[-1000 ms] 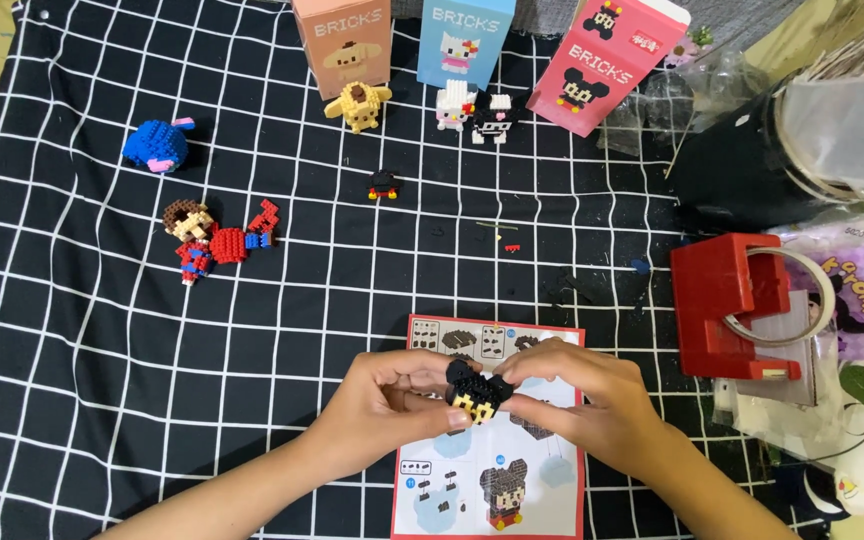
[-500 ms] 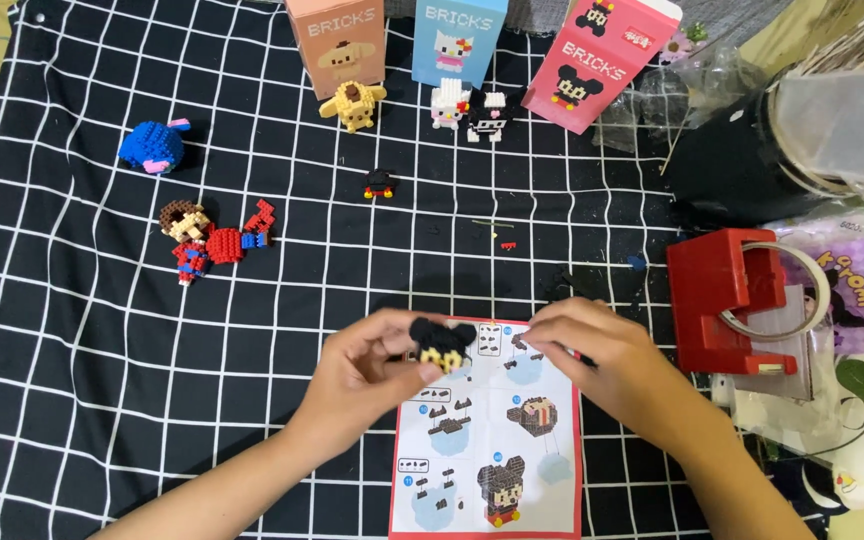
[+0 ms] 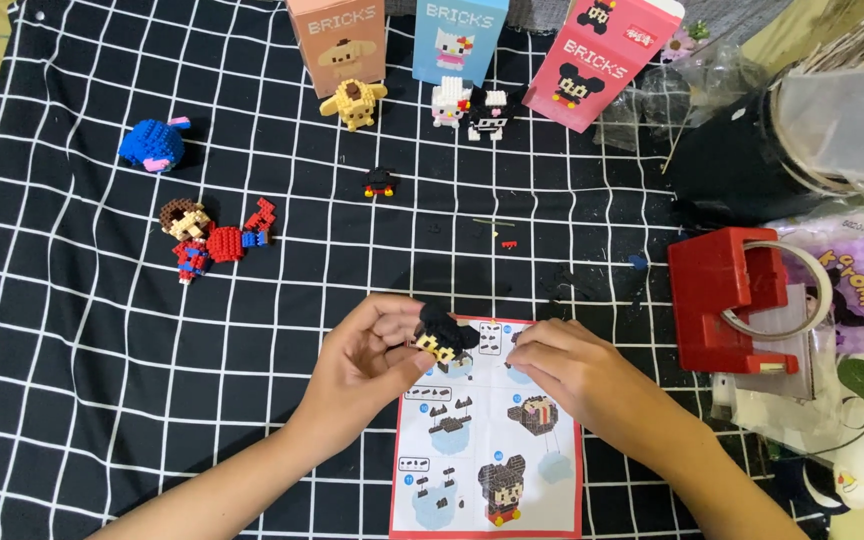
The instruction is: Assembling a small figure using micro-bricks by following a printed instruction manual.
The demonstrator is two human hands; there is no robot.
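Observation:
My left hand (image 3: 367, 362) holds a small black and yellow brick figure head (image 3: 441, 337) just above the top left of an instruction sheet (image 3: 492, 450). My right hand (image 3: 577, 372) rests on the sheet's upper right with its fingers curled down; whether it pinches a piece is hidden. Both hands lie on a black cloth with a white grid (image 3: 102, 400).
Finished brick figures stand on the cloth: a blue one (image 3: 154, 143), a red and blue one (image 3: 207, 238), a yellow one (image 3: 353, 102), a white one (image 3: 449, 103), a black and white one (image 3: 490, 115), a tiny black piece (image 3: 380, 184). Three boxes (image 3: 449, 35) line the far edge. A red tape dispenser (image 3: 727, 298) sits at right.
The hands have parted. My left hand has kept the black brick head and shifted it slightly left; my right hand has let go and dropped onto the sheet.

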